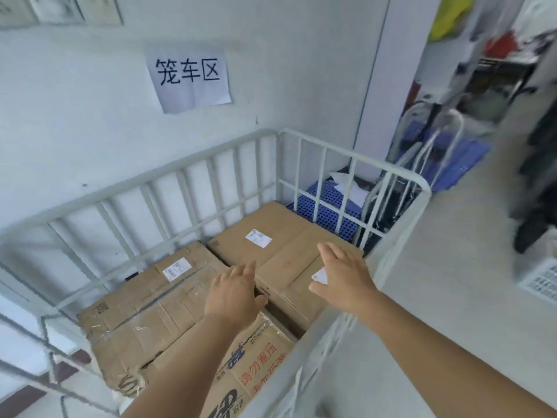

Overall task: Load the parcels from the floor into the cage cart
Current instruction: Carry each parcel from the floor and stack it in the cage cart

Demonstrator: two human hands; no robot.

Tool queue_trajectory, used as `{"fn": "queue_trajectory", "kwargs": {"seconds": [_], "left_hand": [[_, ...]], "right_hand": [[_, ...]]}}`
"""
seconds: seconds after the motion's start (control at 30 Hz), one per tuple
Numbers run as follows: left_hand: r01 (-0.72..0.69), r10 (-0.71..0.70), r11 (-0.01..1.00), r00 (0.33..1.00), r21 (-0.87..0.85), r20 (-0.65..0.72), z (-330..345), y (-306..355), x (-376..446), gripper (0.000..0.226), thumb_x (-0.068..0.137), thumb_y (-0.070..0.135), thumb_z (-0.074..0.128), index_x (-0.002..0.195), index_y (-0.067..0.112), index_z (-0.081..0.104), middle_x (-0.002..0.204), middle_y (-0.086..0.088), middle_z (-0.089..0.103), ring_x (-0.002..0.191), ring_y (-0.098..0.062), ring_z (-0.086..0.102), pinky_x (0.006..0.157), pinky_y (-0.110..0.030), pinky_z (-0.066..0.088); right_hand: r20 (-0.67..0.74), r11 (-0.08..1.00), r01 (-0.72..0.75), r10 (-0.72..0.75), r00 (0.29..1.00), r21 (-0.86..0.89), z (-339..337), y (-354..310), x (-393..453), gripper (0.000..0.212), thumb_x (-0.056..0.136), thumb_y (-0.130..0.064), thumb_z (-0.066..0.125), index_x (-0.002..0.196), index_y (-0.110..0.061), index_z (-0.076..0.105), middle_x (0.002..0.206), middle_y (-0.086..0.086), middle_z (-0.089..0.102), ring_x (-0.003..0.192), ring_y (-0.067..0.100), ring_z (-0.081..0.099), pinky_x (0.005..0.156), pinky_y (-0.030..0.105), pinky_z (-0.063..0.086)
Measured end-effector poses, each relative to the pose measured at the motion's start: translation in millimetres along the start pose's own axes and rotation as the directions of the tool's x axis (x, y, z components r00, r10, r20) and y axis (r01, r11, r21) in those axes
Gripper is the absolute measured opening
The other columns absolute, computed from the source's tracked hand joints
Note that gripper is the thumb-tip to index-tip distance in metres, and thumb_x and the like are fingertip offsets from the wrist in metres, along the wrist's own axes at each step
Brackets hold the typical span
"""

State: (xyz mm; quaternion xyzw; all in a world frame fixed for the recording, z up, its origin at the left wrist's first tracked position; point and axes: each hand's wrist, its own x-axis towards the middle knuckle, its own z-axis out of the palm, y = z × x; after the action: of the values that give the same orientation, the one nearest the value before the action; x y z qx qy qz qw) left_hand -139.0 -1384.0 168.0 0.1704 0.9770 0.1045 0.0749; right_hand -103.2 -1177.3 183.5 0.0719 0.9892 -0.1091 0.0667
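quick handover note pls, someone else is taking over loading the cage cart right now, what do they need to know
Left hand: open, fingers spread, holding nothing, above the boxes in the cart.
Right hand: open, holding nothing, over the far right box.
Cage cart: stands against the wall under a paper sign.
Done: at least three cardboard parcels are inside: the far right box, a taped box on the left, and a box with red print nearest the person.
Left: no parcels show on the visible floor; check out of view for any remaining.
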Motion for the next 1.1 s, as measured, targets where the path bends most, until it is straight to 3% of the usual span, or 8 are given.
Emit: {"fn": "queue_trajectory", "kwargs": {"seconds": [0.23, 0.47, 0.57, 0.77, 1.1], "left_hand": [[-0.248, 0.245, 0.968, 0.968, 0.05, 0.049, -8.3, 100.1, 9.2, 0.074, 0.093, 0.046, 0.049, 0.153, 0.022, 0.014, 0.155, 0.001, 0.028, 0.141, -0.021, 0.028, 0.115, -0.036, 0.02], [-0.465, 0.46, 0.885, 0.878, 0.015, 0.13, 20.7, 215.7, 9.1, 0.073, 0.093, 0.046, 0.05, 0.152, 0.02, 0.017, 0.156, 0.001, 0.028, 0.142, -0.021, 0.027, 0.118, -0.038, 0.022], [-0.538, 0.53, 0.843, 0.832, 0.008, 0.165, 39.8, 270.4, 3.2, 0.073, 0.093, 0.045, 0.051, 0.152, 0.019, 0.018, 0.155, 0.0, 0.028, 0.143, -0.021, 0.026, 0.118, -0.037, 0.021], [-0.668, 0.646, 0.743, 0.728, 0.028, 0.23, 78.0, 373.2, -16.1, 0.072, 0.095, 0.045, 0.048, 0.153, 0.019, 0.015, 0.154, 0.0, 0.03, 0.142, -0.019, 0.027, 0.116, -0.035, 0.024], [-0.836, 0.777, 0.548, 0.522, 0.03, 0.352, 145.9, 523.8, -45.3, 0.07, 0.096, 0.047, 0.045, 0.153, 0.017, 0.016, 0.154, -0.002, 0.03, 0.141, -0.02, 0.029, 0.115, -0.032, 0.023]], "right_hand": [[-0.103, 0.977, -0.206, 0.211, 0.972, 0.065, -28.2, 76.9, -68.7, 0.079, 0.09, -0.047, 0.058, 0.152, -0.018, 0.02, 0.159, -0.001, 0.021, 0.146, 0.018, 0.019, 0.115, 0.041, 0.021], [-0.061, 0.901, -0.412, 0.423, 0.904, 0.134, -22.0, 168.1, -139.6, 0.077, 0.094, -0.044, 0.053, 0.154, -0.017, 0.013, 0.161, 0.0, 0.014, 0.148, 0.021, 0.012, 0.117, 0.04, 0.014], [-0.035, 0.853, -0.502, 0.512, 0.858, 0.144, -13.3, 215.4, -170.6, 0.082, 0.094, -0.047, 0.052, 0.156, -0.018, 0.006, 0.163, -0.001, 0.007, 0.151, 0.02, 0.004, 0.119, 0.041, 0.01], [0.011, 0.743, -0.653, 0.659, 0.752, 0.149, 3.6, 303.6, -232.6, 0.08, 0.094, -0.047, 0.05, 0.156, -0.017, 0.007, 0.162, -0.001, 0.009, 0.15, 0.02, 0.005, 0.118, 0.042, 0.012], [0.061, 0.534, -0.822, 0.831, 0.554, 0.198, 22.4, 408.8, -329.2, 0.076, 0.093, -0.042, 0.052, 0.153, -0.014, 0.016, 0.157, 0.003, 0.02, 0.145, 0.023, 0.016, 0.116, 0.042, 0.019]]}}
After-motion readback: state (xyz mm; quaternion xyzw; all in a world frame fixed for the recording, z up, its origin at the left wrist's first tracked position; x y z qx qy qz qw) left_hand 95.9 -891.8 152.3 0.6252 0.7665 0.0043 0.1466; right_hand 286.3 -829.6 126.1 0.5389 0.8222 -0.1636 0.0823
